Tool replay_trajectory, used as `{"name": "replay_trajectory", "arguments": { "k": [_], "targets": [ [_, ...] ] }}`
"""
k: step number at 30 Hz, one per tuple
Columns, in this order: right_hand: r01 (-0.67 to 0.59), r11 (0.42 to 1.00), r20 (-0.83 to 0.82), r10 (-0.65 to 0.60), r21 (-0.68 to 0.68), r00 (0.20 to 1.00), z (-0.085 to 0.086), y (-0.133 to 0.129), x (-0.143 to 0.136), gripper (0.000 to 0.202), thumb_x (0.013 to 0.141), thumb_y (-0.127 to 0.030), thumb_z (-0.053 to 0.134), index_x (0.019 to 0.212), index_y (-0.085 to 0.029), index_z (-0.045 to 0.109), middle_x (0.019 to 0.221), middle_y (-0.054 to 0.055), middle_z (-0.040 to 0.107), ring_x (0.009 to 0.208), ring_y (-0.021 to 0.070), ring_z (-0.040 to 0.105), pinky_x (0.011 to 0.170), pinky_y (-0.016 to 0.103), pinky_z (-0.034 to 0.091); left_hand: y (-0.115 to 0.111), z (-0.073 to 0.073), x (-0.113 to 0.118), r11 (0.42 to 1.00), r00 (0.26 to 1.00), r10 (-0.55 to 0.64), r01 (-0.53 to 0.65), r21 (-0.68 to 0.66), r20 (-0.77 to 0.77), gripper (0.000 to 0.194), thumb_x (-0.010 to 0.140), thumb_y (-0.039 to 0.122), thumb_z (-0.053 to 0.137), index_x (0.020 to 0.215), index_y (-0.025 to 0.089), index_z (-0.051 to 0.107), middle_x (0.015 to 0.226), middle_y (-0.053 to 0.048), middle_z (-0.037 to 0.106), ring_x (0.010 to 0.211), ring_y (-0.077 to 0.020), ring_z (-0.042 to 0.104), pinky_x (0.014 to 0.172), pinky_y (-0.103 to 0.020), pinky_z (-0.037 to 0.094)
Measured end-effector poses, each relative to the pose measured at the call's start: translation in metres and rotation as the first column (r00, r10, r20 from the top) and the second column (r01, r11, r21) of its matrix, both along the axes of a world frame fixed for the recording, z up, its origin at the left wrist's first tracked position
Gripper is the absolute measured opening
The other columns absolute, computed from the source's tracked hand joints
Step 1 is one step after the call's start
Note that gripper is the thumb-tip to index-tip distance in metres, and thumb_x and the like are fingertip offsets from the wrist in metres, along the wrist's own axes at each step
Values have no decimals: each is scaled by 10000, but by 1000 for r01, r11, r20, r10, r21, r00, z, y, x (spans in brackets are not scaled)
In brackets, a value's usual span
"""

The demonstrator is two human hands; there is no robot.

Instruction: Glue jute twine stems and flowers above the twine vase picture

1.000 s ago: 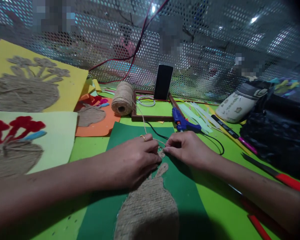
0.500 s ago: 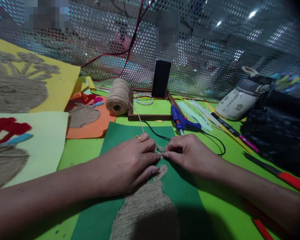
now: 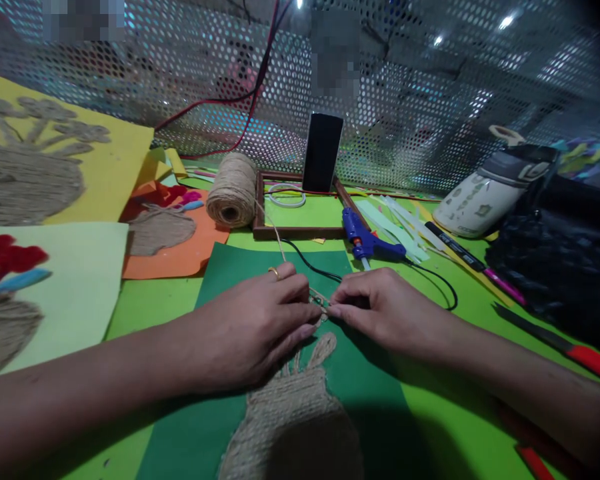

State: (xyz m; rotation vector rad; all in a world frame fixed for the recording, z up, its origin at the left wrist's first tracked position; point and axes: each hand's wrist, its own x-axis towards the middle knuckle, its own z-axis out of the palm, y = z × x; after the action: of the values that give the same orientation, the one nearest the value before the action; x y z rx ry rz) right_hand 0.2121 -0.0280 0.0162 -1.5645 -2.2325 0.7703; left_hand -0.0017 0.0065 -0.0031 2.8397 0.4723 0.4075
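Note:
A dark green sheet point(image 3: 375, 400) lies before me, bearing a vase shape of glued twine point(image 3: 290, 413) with a twine leaf loop point(image 3: 323, 350) above its rim. My left hand point(image 3: 260, 327), a ring on one finger, rests over the sheet with fingertips closed on twine point(image 3: 318, 293). From there the strand runs back to the jute twine spool point(image 3: 233, 190). My right hand point(image 3: 380, 303) pinches the same twine, thumb against forefinger, close to the left fingertips. The left hand partly covers the stems above the vase.
Behind the sheet are a brown frame point(image 3: 300, 233), a phone point(image 3: 323, 152) and a blue glue gun point(image 3: 373, 243). Twine pictures on yellow point(image 3: 125, 147), pale green point(image 3: 90, 287) and orange paper point(image 3: 200, 247) lie left. Right are a marker point(image 3: 455, 247), bottle point(image 3: 473, 200), black bag point(image 3: 555, 260) and red-handled scissors point(image 3: 590, 363).
The left fingers have shifted slightly, showing more of the leaf loop and stems above the vase. The view has moved a little. Both hands stay at the same spot on the twine.

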Motion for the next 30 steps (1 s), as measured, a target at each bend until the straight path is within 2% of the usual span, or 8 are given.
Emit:
{"name": "replay_trajectory", "arguments": {
  "k": [4, 9, 19, 24, 30],
  "targets": [
    [-22, 1000, 16, 22, 22, 1000, 0, -1, 0, 145, 849, -157, 631, 720, -164, 698, 667, 8, 636, 622, 127, 538, 580, 256, 375, -1, -1, 2, 983, 998, -68, 70, 170, -16, 317, 987, 237, 377, 1086, 125, 656, 858, -107, 585, 791, -216, 459, 766, -400, 415],
    [-35, 999, 26, 34, 41, 999, 0, -3, 1, 155, 850, -146, 625, 709, -163, 687, 672, 7, 634, 623, 122, 531, 579, 253, 372, -2, 2, 5, 966, 995, -97, 101, 238, -27, 309, 986, 225, 376, 1090, 125, 650, 843, -107, 599, 784, -219, 467, 741, -390, 419],
    [-42, 997, 10, 41, 71, 999, 3, -3, 1, 136, 839, -111, 627, 722, -140, 691, 680, 3, 607, 611, 107, 519, 575, 243, 366, 1, 0, 4, 968, 994, -105, 103, 229, -6, 269, 977, 236, 425, 1017, 121, 664, 840, -100, 598, 788, -212, 479, 734, -367, 422],
    [-105, 991, -38, 109, 86, 993, 3, -5, 2, 136, 833, -96, 639, 716, -140, 693, 697, 5, 606, 643, 112, 537, 602, 243, 388, -1, -1, 4, 971, 995, -98, 93, 220, 13, 250, 974, 258, 448, 1003, 135, 664, 822, -92, 617, 791, -208, 506, 800, -380, 424],
    [-145, 986, -20, 147, 78, 989, 2, -6, 4, 122, 841, -87, 623, 785, -134, 720, 744, 28, 638, 693, 134, 566, 638, 257, 411, 0, 0, 5, 970, 996, -85, 84, 229, -8, 279, 978, 266, 426, 1016, 138, 672, 831, -98, 618, 772, -206, 498, 789, -380, 426]
  ]
}}
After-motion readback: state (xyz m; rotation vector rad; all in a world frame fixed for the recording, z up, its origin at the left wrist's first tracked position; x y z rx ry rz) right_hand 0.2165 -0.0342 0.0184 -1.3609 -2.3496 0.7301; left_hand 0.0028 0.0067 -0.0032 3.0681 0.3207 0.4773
